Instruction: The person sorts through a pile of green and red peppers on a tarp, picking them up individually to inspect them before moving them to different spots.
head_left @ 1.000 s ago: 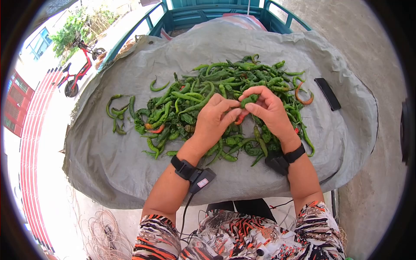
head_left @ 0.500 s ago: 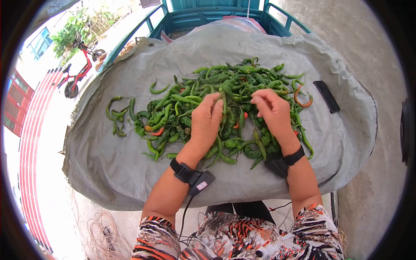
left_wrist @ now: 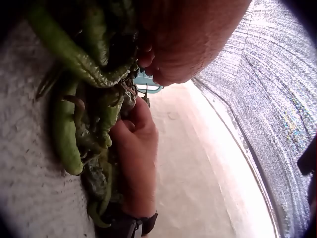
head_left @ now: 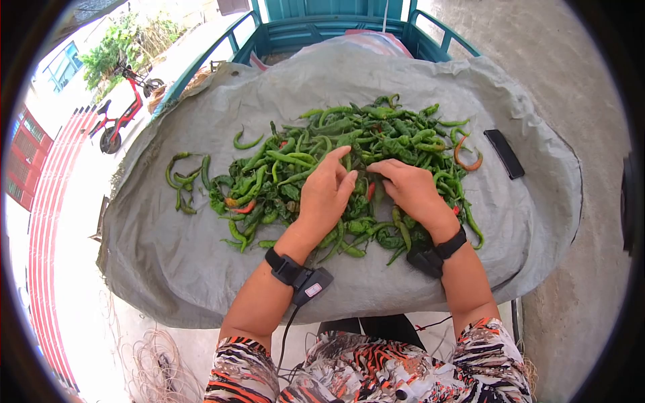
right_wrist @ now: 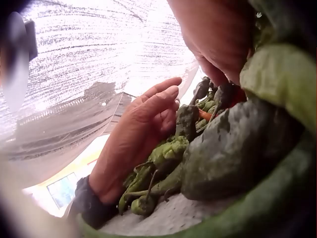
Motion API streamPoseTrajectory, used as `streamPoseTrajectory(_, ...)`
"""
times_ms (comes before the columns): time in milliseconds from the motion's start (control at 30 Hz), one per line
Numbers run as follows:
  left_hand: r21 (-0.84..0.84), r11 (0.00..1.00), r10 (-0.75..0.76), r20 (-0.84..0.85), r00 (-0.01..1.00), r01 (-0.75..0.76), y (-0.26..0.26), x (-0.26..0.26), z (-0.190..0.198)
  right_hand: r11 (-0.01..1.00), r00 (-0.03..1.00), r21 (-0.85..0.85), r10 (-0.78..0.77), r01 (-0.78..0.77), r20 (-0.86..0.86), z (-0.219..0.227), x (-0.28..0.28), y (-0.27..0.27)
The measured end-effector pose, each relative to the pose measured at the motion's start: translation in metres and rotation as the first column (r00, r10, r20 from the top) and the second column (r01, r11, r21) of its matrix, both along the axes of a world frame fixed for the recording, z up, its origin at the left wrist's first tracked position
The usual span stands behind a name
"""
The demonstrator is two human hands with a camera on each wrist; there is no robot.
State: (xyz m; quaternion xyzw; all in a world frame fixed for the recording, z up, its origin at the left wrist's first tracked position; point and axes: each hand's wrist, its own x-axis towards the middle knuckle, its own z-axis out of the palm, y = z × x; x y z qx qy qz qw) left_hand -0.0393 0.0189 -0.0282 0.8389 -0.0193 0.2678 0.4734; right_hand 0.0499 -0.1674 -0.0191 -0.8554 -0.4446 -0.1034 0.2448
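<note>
A heap of green chili peppers [head_left: 259, 174], some wrinkled and dark, lies spread over the grey sheet [head_left: 201, 269]. My left hand [head_left: 326, 188] hovers at the middle of the heap, index finger extended and nothing in its grasp. In the right wrist view that left hand [right_wrist: 143, 129] shows loosely bent fingers beside the peppers. My right hand [head_left: 413, 191] reaches left into the heap, fingertips down among dark peppers near a red pepper [head_left: 371, 191]. Its fingertips are partly hidden, so I cannot tell whether they pinch a pepper.
A small separate group of peppers [head_left: 183, 180] lies at the left. A black phone [head_left: 504, 153] rests on the sheet at the right, beyond a curved orange-red pepper [head_left: 468, 160]. Behind stands a teal cart bed [head_left: 329, 28]; a red scooter [head_left: 127, 111] is parked at far left.
Both hands held a dark green pepper between them a second ago. They then parted, that pepper no longer between them, and my right hand came down leftward into the heap.
</note>
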Motion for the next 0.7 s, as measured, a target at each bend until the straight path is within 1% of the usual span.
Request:
streamPoseTrajectory(67,-0.010,1.000,-0.004,-0.003,1.000,0.004,0.000,0.000,-0.001,0.999,0.998,0.037,-0.005,0.007,-0.061,0.005,0.000,-0.002)
streamPoseTrajectory(167,-0.012,1.000,0.000,-0.030,1.000,0.000,0.001,-0.001,0.002,1.000,1.000,-0.013,-0.017,0.017,-0.016,0.003,-0.004,-0.001)
streamPoseTrajectory(267,0.019,1.000,0.008,-0.024,1.000,-0.008,0.001,0.000,0.001,0.993,0.993,0.017,-0.116,0.116,0.017,0.006,-0.008,0.004)
streamPoseTrajectory(367,0.051,0.999,0.004,-0.004,1.000,-0.003,0.001,0.000,-0.001,0.983,0.984,-0.102,-0.143,0.154,0.105,-0.001,-0.007,0.008)
streamPoseTrajectory(467,0.059,0.998,0.001,-0.020,1.000,0.000,0.000,-0.001,-0.001,0.977,0.979,-0.129,-0.155,0.172,0.134,-0.002,-0.004,0.010)
streamPoseTrajectory(567,0.075,0.997,-0.004,-0.022,1.000,0.006,0.000,-0.001,0.000,0.992,0.990,-0.005,-0.127,0.128,0.065,0.002,-0.004,0.006)
streamPoseTrajectory(667,0.066,0.998,-0.005,-0.007,1.000,0.005,0.001,-0.001,0.000,0.996,0.996,0.031,-0.080,0.078,0.050,0.005,-0.003,0.003)
streamPoseTrajectory(700,0.068,0.998,-0.002,-0.007,1.000,0.002,0.001,-0.001,-0.001,0.998,0.996,0.020,-0.064,0.063,0.056,0.004,-0.004,0.004)
